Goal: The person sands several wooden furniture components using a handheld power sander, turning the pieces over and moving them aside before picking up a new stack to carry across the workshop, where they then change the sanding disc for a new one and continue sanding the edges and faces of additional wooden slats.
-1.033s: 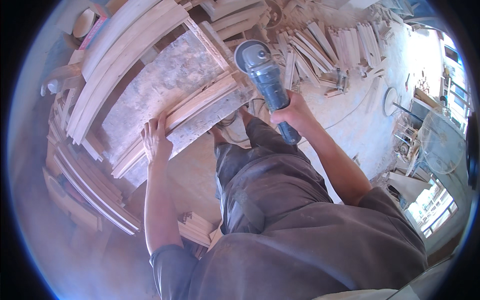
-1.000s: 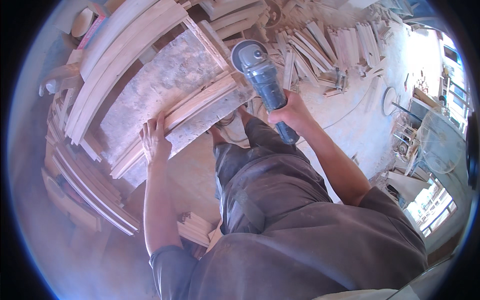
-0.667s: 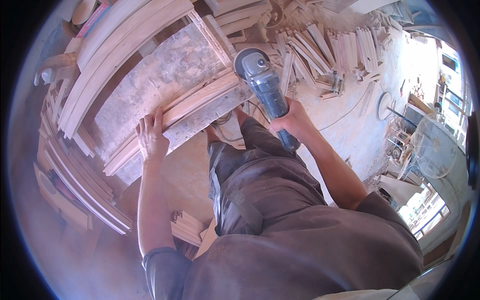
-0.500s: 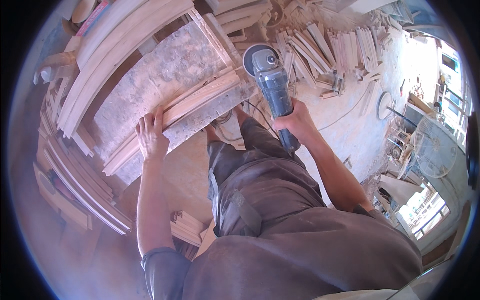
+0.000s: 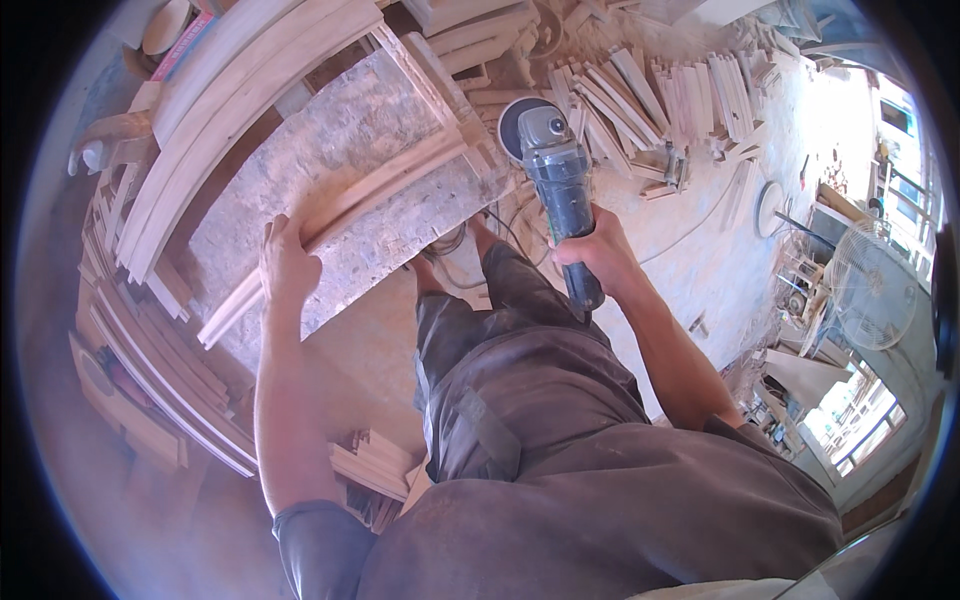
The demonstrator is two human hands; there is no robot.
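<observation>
My right hand point(image 5: 598, 254) grips the body of a grey-blue angle grinder point(image 5: 553, 180), whose disc point(image 5: 517, 116) hangs just past the right end of a long wooden strip point(image 5: 380, 190). My left hand point(image 5: 286, 268) presses flat on the near end of that strip, which lies across a dusty, speckled work board point(image 5: 330, 150). The grinder's disc is off the strip's end, a little to the right of the board.
Curved wooden slats point(image 5: 230, 90) lie along the board's far side. More slats point(image 5: 150, 350) are stacked at the left. A heap of short wood pieces point(image 5: 660, 90) covers the floor beyond the grinder. A fan point(image 5: 875, 290) stands at the right. Small offcuts point(image 5: 375, 465) lie by my legs.
My right hand has carried the grinder to the right, so the disc is now off the end of the strip. My left hand stays pressed on the strip.
</observation>
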